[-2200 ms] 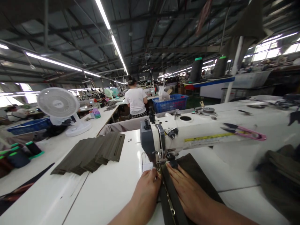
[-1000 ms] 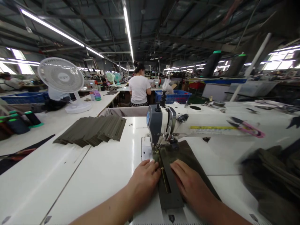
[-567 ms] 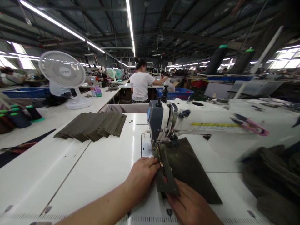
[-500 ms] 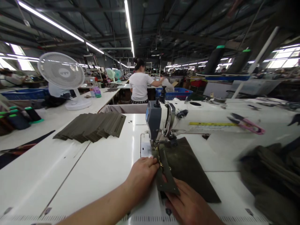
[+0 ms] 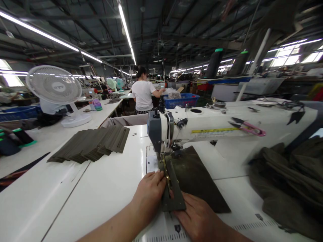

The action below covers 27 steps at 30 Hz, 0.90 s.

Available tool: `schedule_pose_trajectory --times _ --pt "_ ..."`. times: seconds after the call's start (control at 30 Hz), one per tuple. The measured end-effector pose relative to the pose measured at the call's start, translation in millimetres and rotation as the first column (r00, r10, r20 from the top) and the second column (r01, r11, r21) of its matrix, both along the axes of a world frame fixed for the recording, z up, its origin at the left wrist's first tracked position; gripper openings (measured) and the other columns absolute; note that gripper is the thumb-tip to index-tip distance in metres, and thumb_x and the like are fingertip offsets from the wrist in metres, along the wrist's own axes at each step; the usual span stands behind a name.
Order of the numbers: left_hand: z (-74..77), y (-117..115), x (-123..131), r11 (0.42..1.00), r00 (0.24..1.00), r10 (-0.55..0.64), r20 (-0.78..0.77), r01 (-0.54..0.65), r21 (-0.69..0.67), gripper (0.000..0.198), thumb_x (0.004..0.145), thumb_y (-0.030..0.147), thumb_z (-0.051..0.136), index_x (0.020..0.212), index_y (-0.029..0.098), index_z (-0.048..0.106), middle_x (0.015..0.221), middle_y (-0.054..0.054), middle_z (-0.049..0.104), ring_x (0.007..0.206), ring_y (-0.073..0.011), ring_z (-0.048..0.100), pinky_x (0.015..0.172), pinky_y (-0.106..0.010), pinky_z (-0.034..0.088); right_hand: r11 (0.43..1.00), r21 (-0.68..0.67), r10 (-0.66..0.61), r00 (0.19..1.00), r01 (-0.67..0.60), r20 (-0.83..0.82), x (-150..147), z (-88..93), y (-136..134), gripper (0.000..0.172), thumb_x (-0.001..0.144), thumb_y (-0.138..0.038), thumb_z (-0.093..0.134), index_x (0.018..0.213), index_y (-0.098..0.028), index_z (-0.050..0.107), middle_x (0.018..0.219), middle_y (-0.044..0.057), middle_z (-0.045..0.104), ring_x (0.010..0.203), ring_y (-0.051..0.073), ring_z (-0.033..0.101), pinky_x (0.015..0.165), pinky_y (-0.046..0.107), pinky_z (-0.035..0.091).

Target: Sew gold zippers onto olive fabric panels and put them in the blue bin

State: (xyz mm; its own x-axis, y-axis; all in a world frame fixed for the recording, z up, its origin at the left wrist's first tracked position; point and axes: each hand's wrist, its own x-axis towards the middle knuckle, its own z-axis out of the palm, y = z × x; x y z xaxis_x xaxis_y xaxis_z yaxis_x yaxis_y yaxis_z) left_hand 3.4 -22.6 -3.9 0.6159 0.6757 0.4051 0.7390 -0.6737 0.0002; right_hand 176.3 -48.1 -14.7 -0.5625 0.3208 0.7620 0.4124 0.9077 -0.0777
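Note:
A dark olive slotted strip lies under the needle area of a white sewing machine. Along its slot runs a gold-toothed zipper. My left hand has its fingers bent together, gripping the strip's left edge just in front of the presser foot, which is mostly hidden. At the strip's lower right corner, my right hand is closed on the edge, with some fingers hidden beneath it. A larger dark olive panel spreads flat to the right, partly under the strip.
A fanned stack of olive strips lies left on the white table. Pink-handled thread snips rest on the machine arm. Bunched olive cloth sits at right. A white fan stands back left; a person works ahead.
The camera view has turned slightly right, so the scene sits further left. Both hands keep their hold on the strip, which lies a little straighter at its near end.

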Motion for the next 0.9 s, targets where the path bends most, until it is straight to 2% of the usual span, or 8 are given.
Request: schedule_pose_trajectory --times 0.13,0.33,0.53,0.77,0.9 --pt "1.5 6.4 -0.7 1.0 1.0 0.003 -0.004 -0.004 -0.015 0.025 0.077 0.011 0.053 0.101 0.012 0.06 0.109 -0.014 0.062 0.095 -0.0246 0.061 0.084 -0.04 0.051 0.997 -0.072 0.005 1.0 -0.005 -0.001 -0.3 0.1 5.9 0.034 0.088 -0.009 0.031 0.077 -0.011 0.063 0.082 0.012 0.066 0.08 0.018 0.059 0.079 0.028 0.05" --pt "2.7 20.4 -1.7 1.0 0.999 -0.011 0.053 0.012 -0.02 0.021 0.076 0.013 0.055 0.096 0.013 0.061 0.104 -0.012 0.063 0.092 -0.0239 0.06 0.082 -0.038 0.052 0.997 -0.076 0.01 1.0 -0.008 0.026 -1.3 -2.6 19.1 0.033 0.087 -0.008 0.032 0.073 -0.01 0.062 0.074 0.011 0.064 0.069 0.018 0.057 0.068 0.028 0.051" --pt "0.3 32.3 -1.7 0.999 0.994 -0.002 0.108 0.008 -0.052 0.018 0.079 0.012 0.052 0.095 0.013 0.061 0.092 -0.01 0.062 0.085 -0.0221 0.059 0.077 -0.036 0.053 0.99 -0.139 0.009 0.999 -0.004 0.041 -2.1 -5.3 32.2 0.034 0.089 -0.009 0.029 0.077 -0.011 0.062 0.075 0.01 0.063 0.07 0.018 0.056 0.067 0.029 0.049" --pt "-0.3 45.1 -1.7 0.984 0.987 0.092 0.131 -0.069 -0.167 0.013 0.083 0.012 0.047 0.082 0.016 0.06 0.082 -0.006 0.055 0.075 -0.0189 0.056 0.067 -0.031 0.05 0.984 -0.176 -0.012 0.997 0.025 0.075 -4.9 -6.9 47.6 0.035 0.089 -0.01 0.03 0.072 -0.011 0.06 0.073 0.009 0.062 0.066 0.017 0.054 0.061 0.028 0.047" --pt "-0.6 48.5 -3.0 0.981 0.989 0.107 0.101 -0.088 -0.173 0.016 0.08 0.009 0.046 0.081 0.016 0.06 0.082 -0.006 0.054 0.075 -0.0185 0.055 0.067 -0.03 0.049 0.983 -0.182 -0.003 0.998 0.015 0.066 -2.5 -1.2 47.5 0.029 0.089 -0.011 0.034 0.078 -0.011 0.06 0.077 0.008 0.063 0.071 0.017 0.056 0.065 0.028 0.048"
